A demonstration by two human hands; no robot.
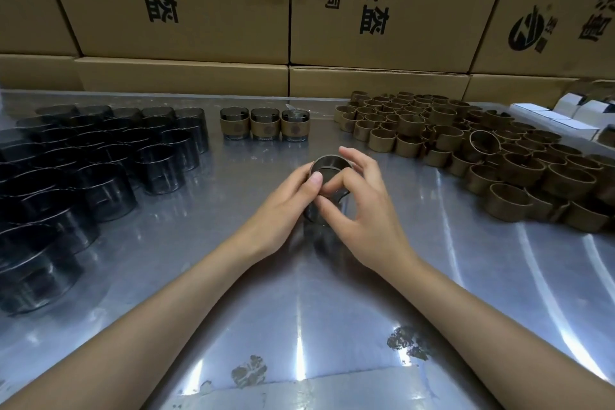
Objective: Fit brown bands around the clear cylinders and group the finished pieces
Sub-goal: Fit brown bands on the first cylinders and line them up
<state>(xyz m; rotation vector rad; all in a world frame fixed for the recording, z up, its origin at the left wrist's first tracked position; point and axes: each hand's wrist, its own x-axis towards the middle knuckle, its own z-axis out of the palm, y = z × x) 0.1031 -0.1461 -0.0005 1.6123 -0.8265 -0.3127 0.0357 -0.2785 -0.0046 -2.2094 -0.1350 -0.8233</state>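
Note:
At the table's middle, both hands hold one clear cylinder (pixel 329 167) with a brown band at its top edge. My left hand (pixel 286 206) grips its left side, thumb on the rim. My right hand (pixel 366 210) pinches its right side with thumb and forefinger, the other fingers raised. Most of the cylinder is hidden behind the fingers. Three finished banded cylinders (pixel 264 124) stand in a row at the back centre. Several bare dark-tinted clear cylinders (pixel 100 160) fill the left side. A heap of loose brown bands (pixel 466 143) covers the right side.
The shiny metal table (pixel 299 293) reflects light and has worn spots near its front edge. Stacked cardboard boxes (pixel 199 10) wall off the back. Small white boxes (pixel 565 116) lie at the far right behind the bands.

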